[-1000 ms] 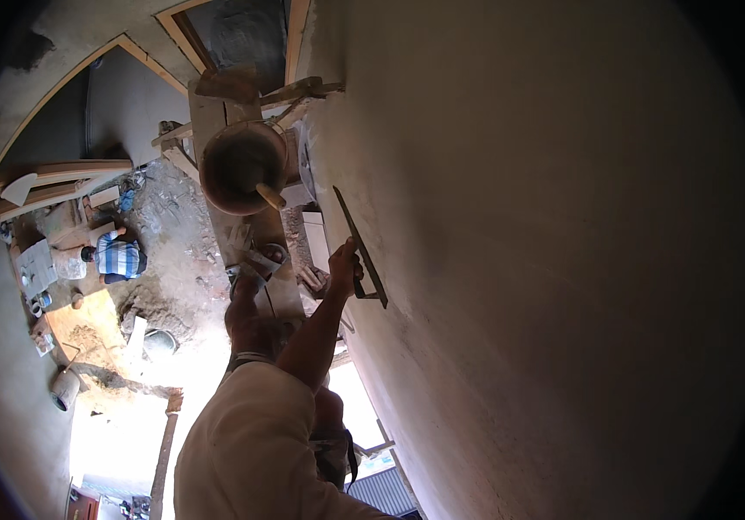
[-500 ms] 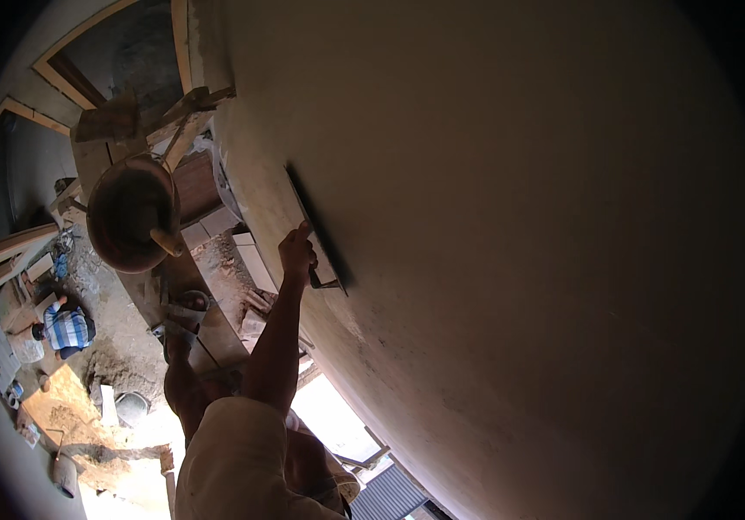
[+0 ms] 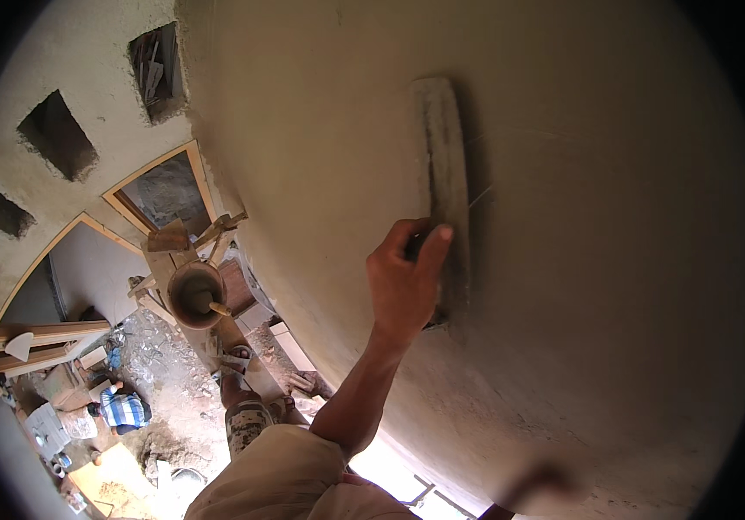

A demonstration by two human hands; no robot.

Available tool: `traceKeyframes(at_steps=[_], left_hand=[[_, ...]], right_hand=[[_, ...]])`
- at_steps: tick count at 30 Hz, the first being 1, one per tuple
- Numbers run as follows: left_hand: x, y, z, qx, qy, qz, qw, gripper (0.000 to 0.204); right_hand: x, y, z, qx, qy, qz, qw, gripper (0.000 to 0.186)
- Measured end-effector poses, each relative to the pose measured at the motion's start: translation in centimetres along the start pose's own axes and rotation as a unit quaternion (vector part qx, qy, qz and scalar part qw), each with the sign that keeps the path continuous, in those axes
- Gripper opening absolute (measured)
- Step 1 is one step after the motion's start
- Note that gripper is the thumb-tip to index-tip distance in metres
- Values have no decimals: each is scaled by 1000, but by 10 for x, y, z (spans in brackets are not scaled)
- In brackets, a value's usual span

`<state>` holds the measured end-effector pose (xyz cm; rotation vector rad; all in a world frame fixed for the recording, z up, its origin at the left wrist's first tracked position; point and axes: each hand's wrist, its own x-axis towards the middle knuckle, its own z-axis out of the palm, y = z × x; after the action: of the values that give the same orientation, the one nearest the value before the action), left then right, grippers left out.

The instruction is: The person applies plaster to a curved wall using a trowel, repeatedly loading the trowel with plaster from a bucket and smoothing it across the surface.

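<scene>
My left hand (image 3: 403, 282) is closed round the handle of a long plastering trowel (image 3: 449, 139). The trowel's narrow blade lies along the brown plastered wall (image 3: 598, 225), with a smear of grey on its surface. Whether the whole blade touches the wall I cannot tell. Low on the right, my right hand (image 3: 550, 481) is a dark blur near the wall, its fingers smeared by motion. Left of my left arm, a round brown basin (image 3: 184, 309) holds grey material, and a tool's wooden handle (image 3: 220, 308) sticks out over its rim.
The basin stands on a plank platform (image 3: 260, 381), where my feet also are. Far below, a person in a blue-and-white shirt (image 3: 126, 409) bends over the rubble-strewn floor (image 3: 165, 364). Wooden frames (image 3: 204, 178) and square holes (image 3: 58, 136) line the wall at left.
My left hand has moved up and right along the wall with the trowel, whose blade now shows its broad side. The view has shifted, and the blurred right hand has come into view.
</scene>
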<state>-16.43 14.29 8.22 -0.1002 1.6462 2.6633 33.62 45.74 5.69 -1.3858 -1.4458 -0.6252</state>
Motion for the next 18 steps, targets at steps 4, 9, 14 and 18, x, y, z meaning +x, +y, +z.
traceKeyframes(at_steps=[4, 9, 14, 18], left_hand=[[-42, 93, 54, 85, -71, 140, 984, 32], [-122, 149, 101, 161, -182, 229, 943, 35], [-161, 147, 110, 95, -245, 322, 910, 35], [-153, 148, 87, -103, -369, 67, 921, 33]], right_hand=[[-3, -26, -18, 29, -6, 12, 999, 71], [-8, -59, -36, 47, -3, 26, 999, 71], [-12, -77, -45, 68, 12, 68, 995, 72], [3, -56, -40, 63, 73, 114, 989, 72]])
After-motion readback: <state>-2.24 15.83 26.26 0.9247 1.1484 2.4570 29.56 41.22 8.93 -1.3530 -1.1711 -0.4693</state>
